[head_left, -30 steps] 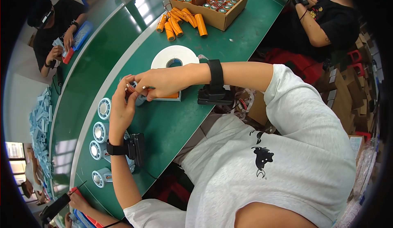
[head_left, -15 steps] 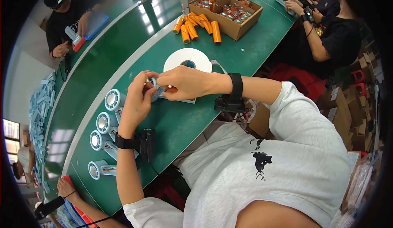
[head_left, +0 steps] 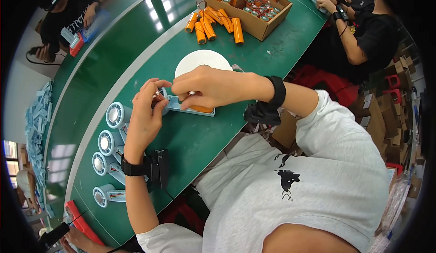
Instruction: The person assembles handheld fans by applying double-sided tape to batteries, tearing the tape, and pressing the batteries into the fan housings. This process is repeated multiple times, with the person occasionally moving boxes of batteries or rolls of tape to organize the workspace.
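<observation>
A light-blue handheld fan housing [head_left: 184, 106] lies on the green table under my hands, its round head partly hidden behind my left fingers. An orange cylindrical battery [head_left: 201, 109] rests in its open handle, mostly covered by my right hand. My left hand [head_left: 146, 110] is closed beside the fan head, fingertips pinched on a thin wire with a small white end [head_left: 157, 94]. Over the handle, my right hand [head_left: 206, 88] is closed, a small white connector [head_left: 192, 93] showing between thumb and fingers. Whether a wire joins the two white ends cannot be seen.
Several light-blue fans [head_left: 105, 142] stand in a row left of my left arm. Beyond my right hand lies a white tape roll [head_left: 200, 61]. Loose orange batteries [head_left: 210, 25] lie near a cardboard box [head_left: 268, 28] of more batteries. Other people work around the table.
My hands have moved slightly apart, the left one going left. More of the fan's handle now shows between them. At lower left, another person's hand has come off a red piece.
</observation>
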A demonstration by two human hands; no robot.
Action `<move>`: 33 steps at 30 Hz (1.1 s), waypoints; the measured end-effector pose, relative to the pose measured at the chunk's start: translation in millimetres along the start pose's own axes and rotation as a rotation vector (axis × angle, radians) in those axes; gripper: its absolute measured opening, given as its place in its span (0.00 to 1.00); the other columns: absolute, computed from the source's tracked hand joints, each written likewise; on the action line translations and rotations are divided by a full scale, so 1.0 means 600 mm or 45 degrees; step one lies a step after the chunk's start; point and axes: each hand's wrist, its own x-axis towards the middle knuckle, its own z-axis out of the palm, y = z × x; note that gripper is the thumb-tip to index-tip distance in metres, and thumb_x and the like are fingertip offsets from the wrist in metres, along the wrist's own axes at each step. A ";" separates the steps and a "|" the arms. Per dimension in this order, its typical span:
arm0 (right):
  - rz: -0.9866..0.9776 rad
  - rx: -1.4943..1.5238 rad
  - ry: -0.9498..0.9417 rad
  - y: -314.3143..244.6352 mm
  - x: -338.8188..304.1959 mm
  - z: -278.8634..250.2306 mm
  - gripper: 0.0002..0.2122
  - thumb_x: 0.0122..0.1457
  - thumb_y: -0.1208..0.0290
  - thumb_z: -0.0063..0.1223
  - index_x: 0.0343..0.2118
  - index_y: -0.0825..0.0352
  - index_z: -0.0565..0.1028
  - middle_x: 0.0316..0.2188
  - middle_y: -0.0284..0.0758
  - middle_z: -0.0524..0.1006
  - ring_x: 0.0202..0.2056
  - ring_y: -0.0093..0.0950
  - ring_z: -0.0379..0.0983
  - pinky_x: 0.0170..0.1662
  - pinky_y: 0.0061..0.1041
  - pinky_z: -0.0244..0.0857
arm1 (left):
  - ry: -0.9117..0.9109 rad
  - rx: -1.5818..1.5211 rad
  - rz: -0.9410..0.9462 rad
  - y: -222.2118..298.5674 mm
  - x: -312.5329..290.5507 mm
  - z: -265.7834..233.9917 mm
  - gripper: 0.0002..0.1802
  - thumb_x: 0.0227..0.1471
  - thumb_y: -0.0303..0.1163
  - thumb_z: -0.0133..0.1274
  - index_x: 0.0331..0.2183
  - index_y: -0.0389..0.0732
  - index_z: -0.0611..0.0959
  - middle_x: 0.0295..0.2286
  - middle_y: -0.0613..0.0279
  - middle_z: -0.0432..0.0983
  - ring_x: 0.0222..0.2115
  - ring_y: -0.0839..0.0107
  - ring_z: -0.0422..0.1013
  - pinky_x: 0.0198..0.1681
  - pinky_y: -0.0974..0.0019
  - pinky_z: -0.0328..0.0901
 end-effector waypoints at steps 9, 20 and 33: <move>0.325 0.049 -0.368 0.026 0.030 0.004 0.08 0.44 0.74 0.55 0.29 0.67 0.71 0.22 0.37 0.70 0.30 0.36 0.69 0.33 0.31 0.61 | 0.006 -0.012 -0.053 -0.007 0.002 0.011 0.16 0.44 0.17 0.45 0.40 0.37 0.71 0.38 0.56 0.67 0.39 0.61 0.64 0.46 0.64 0.57; 0.347 0.294 -0.411 0.063 -0.008 0.006 0.23 0.38 0.79 0.59 0.42 0.59 0.70 0.33 0.37 0.71 0.33 0.28 0.69 0.35 0.28 0.62 | -0.148 0.033 -0.023 0.001 0.012 -0.012 0.24 0.38 0.14 0.49 0.42 0.37 0.70 0.39 0.56 0.67 0.33 0.65 0.65 0.39 0.69 0.61; 0.147 0.668 0.527 0.108 -0.051 -0.111 0.18 0.42 0.78 0.56 0.40 0.69 0.71 0.33 0.39 0.73 0.34 0.30 0.71 0.38 0.28 0.65 | -0.144 0.703 0.137 0.054 0.126 -0.182 0.31 0.22 0.19 0.57 0.39 0.34 0.73 0.34 0.59 0.67 0.33 0.68 0.66 0.34 0.70 0.62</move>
